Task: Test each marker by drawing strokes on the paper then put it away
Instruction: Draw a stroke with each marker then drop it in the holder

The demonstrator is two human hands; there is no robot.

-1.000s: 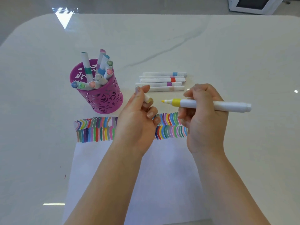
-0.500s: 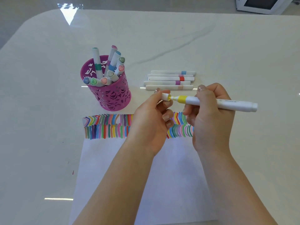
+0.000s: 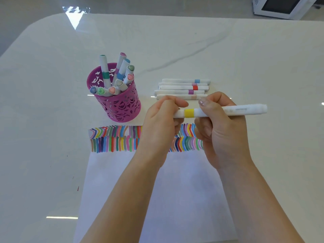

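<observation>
A glossy pale marble-look tabletop [image 3: 52,102] carries a magenta cut-out pen holder [image 3: 122,107] at the left, with capped markers [image 3: 121,81] standing in it. A white paper [image 3: 175,199] lies near the front, with two rows of coloured strokes [image 3: 114,139] along its far edge. Above those strokes the left hand [image 3: 159,123] has its grip clenched round the cap end of a white marker with a yellow band [image 3: 189,113]. The marker is held level, and the right hand [image 3: 222,135] grasps its barrel. Five loose markers [image 3: 182,88] lie side by side just behind the hands. A white appliance [image 3: 284,6] sits beyond the far right corner.
</observation>
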